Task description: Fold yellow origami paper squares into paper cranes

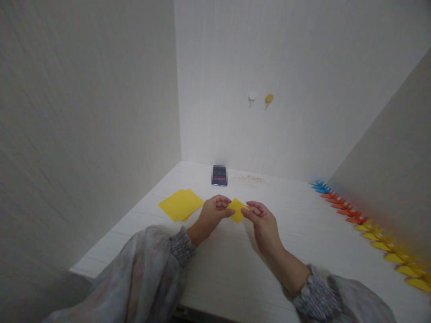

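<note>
A small yellow folded paper (237,210), turned like a diamond, is held up between both hands above the white table. My left hand (215,213) pinches its left corner between thumb and fingers. On the opposite corner, my right hand (262,220) grips it the same way, thumb on the near face. Left of my left hand lie yellow paper sheets (178,204), overlapping one another flat on the tabletop.
A phone (219,176) lies near the back wall. Along the right side runs a row of folded paper figures, blue (321,186), red (346,208) and yellow (397,255). Two hooks, white (252,96) and yellow (269,99), are on the wall. Walls enclose the white table (215,273).
</note>
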Demonstrator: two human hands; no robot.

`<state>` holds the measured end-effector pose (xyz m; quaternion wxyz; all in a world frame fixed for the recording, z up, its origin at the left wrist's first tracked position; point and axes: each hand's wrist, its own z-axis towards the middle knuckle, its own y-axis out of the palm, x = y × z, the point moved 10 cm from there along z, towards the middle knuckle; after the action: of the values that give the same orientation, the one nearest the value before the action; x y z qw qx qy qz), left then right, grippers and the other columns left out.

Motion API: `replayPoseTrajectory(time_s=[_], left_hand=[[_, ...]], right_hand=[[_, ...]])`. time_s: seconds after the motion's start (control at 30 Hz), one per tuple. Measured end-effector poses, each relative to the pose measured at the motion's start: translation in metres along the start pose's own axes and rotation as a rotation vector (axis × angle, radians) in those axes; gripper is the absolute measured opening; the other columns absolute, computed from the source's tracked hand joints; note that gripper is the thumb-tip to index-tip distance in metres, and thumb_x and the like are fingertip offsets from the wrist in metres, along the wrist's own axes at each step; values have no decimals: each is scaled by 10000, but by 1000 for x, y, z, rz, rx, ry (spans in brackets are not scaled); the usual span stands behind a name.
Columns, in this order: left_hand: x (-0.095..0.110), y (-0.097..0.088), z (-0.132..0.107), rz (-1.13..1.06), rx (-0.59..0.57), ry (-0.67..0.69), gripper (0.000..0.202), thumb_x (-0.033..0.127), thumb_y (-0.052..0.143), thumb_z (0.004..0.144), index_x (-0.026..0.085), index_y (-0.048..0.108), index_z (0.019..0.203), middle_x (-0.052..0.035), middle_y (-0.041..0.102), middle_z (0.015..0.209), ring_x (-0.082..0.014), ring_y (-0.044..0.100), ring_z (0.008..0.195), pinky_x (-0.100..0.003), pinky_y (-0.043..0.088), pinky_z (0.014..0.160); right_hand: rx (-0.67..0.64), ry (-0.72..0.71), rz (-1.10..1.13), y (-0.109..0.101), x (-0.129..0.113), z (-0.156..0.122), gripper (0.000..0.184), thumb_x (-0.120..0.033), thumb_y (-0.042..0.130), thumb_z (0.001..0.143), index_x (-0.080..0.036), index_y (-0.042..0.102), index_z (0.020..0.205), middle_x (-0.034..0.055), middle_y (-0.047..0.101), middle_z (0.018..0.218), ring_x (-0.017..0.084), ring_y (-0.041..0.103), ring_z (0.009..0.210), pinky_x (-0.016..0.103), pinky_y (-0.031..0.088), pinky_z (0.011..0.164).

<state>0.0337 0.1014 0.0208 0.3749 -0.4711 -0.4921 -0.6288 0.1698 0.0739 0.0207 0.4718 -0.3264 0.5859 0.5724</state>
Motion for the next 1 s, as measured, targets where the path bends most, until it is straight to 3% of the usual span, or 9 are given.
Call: replayPoseTrajectory(time_s=[0.33, 0.67, 1.0], left_hand=[[1, -3, 1, 31, 29, 8, 308, 159, 740, 462, 116, 532, 686, 21, 584, 594, -73, 539, 537, -211, 436, 571], [-18, 14, -5, 118, -138, -136, 331, 156, 743, 431, 115, 515, 668, 34, 563, 535, -70, 532, 489, -208, 428, 533], [-16, 13, -6, 152, -118, -151, 347, 128, 728, 431, 131, 455, 646, 55, 536, 485, -53, 488, 421, -170, 373, 450]], right_hand=[[-33, 15, -64, 4, -1, -1, 252, -244, 690, 588, -170, 575, 800, 1, 644, 662, 121, 561, 613, 255, 417, 628], [-174, 84, -335, 15, 12, -1, 195, -307, 682, 579, -137, 642, 667, 40, 620, 610, 149, 531, 561, 266, 392, 529], [-205, 174, -223, 19, 23, -5, 108, -230, 665, 565, -135, 643, 612, 20, 602, 564, 118, 506, 529, 239, 362, 509]])
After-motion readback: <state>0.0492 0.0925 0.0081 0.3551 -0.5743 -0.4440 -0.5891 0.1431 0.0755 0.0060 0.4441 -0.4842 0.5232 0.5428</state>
